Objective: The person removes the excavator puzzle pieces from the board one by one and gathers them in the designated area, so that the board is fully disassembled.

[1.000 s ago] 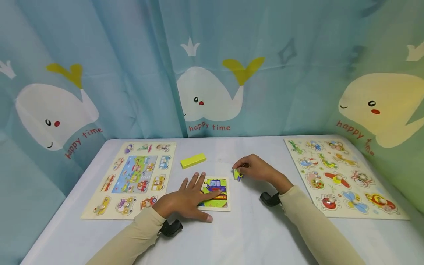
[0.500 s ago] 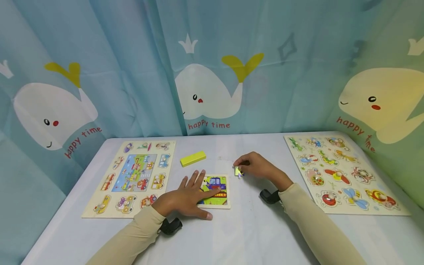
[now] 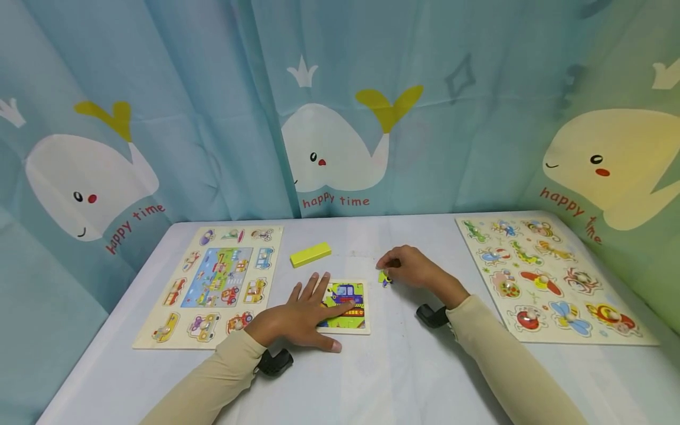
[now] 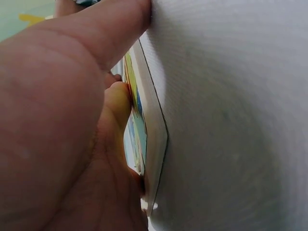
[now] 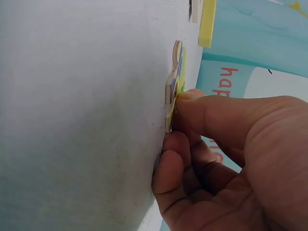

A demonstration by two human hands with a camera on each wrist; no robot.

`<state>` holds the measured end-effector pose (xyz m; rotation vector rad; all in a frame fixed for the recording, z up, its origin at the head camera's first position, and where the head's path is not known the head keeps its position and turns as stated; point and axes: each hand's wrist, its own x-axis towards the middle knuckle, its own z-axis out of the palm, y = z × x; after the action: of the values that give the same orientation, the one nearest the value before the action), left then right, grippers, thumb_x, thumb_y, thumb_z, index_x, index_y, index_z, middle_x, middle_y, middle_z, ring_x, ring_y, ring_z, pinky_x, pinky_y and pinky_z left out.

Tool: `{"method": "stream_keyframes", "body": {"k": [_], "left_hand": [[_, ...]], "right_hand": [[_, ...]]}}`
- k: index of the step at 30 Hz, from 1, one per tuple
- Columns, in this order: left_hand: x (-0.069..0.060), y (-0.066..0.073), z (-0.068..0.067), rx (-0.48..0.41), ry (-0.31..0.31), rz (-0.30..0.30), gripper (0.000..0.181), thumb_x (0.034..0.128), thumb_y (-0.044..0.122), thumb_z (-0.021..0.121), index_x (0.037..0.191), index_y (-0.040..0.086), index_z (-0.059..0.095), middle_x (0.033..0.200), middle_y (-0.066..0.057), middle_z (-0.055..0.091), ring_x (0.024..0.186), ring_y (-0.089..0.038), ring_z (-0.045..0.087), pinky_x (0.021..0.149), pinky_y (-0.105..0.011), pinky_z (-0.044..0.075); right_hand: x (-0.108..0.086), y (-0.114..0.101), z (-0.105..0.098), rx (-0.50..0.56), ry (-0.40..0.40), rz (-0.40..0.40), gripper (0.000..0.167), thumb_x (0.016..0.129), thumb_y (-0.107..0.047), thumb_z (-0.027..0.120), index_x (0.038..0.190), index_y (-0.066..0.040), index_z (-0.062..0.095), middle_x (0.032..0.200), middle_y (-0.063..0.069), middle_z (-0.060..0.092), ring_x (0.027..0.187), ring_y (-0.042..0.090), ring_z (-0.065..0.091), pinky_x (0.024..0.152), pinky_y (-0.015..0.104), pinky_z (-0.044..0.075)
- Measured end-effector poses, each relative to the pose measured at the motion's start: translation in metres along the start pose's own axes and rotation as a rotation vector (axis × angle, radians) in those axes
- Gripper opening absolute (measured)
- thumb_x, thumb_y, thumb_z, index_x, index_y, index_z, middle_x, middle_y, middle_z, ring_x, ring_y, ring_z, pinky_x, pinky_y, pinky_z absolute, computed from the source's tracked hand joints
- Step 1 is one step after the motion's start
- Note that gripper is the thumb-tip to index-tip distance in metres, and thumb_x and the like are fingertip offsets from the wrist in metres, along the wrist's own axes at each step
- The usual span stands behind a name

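Spread flat, my left hand (image 3: 303, 321) rests on a small square jigsaw puzzle (image 3: 367, 307) in a pale frame, its fingers over the picture of a purple-blue vehicle on green. The frame's pale edge (image 4: 155, 130) shows beside that hand in the left wrist view. Part of the puzzle is hidden beneath the palm. To the puzzle's right, my right hand (image 3: 411, 268) pinches a small green and purple jigsaw piece (image 3: 385, 279) between thumb and fingers. In the right wrist view the piece (image 5: 174, 84) stands close to the cloth; whether it touches cannot be told.
A yellow block (image 3: 310, 254) lies behind the puzzle. On the left is a vehicle knob-puzzle board (image 3: 183, 330), partly behind the left forearm; on the right, an insect knob-puzzle board (image 3: 494, 313). A blue whale-print curtain (image 3: 223, 147) hangs behind the white-covered table.
The jigsaw piece has turned slightly in my right hand, which has shifted a little to the right. My left hand stays in place on the puzzle.
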<state>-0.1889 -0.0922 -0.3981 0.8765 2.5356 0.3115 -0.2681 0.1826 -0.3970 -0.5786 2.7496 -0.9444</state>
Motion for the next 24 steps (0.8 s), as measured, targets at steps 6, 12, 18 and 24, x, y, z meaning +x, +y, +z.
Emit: {"method": "stream_keyframes", "body": {"k": [6, 12, 18, 24], "left_hand": [[0.000, -0.002, 0.001, -0.005, 0.000, -0.006, 0.082, 0.0841, 0.062, 0.064, 0.153, 0.039, 0.027, 0.161, -0.014, -0.014, 0.144, -0.033, -0.018, 0.112, -0.058, -0.004], [0.001, -0.003, 0.003, -0.004, 0.002, 0.001, 0.082, 0.0841, 0.063, 0.063, 0.153, 0.040, 0.027, 0.160, -0.013, -0.016, 0.144, -0.032, -0.019, 0.112, -0.058, -0.004], [0.001, -0.003, 0.002, 0.003, 0.000, -0.002, 0.081, 0.0839, 0.063, 0.063, 0.153, 0.040, 0.027, 0.160, -0.013, -0.015, 0.144, -0.032, -0.019, 0.112, -0.058, -0.005], [0.000, -0.003, 0.002, 0.000, -0.007, -0.008, 0.081, 0.0840, 0.064, 0.063, 0.153, 0.040, 0.027, 0.160, -0.013, -0.016, 0.144, -0.032, -0.020, 0.112, -0.058, -0.005]], "right_hand": [[0.001, 0.000, -0.001, -0.031, 0.004, -0.014, 0.015, 0.090, 0.001, 0.063, 0.100, -0.003, 0.072, 0.095, 0.005, 0.067, 0.085, 0.020, 0.055, 0.076, 0.036, 0.047], [0.001, -0.001, -0.002, -0.034, 0.047, -0.032, 0.014, 0.091, 0.000, 0.063, 0.101, -0.003, 0.073, 0.096, 0.004, 0.068, 0.087, 0.019, 0.056, 0.078, 0.036, 0.048], [0.002, -0.010, -0.001, 0.004, 0.050, -0.108, 0.016, 0.090, 0.002, 0.063, 0.103, 0.000, 0.072, 0.095, 0.005, 0.069, 0.084, 0.018, 0.057, 0.075, 0.033, 0.050], [0.003, -0.019, 0.003, 0.037, 0.019, -0.167, 0.017, 0.090, 0.002, 0.064, 0.104, 0.001, 0.072, 0.095, 0.004, 0.069, 0.083, 0.016, 0.058, 0.072, 0.030, 0.050]]}}
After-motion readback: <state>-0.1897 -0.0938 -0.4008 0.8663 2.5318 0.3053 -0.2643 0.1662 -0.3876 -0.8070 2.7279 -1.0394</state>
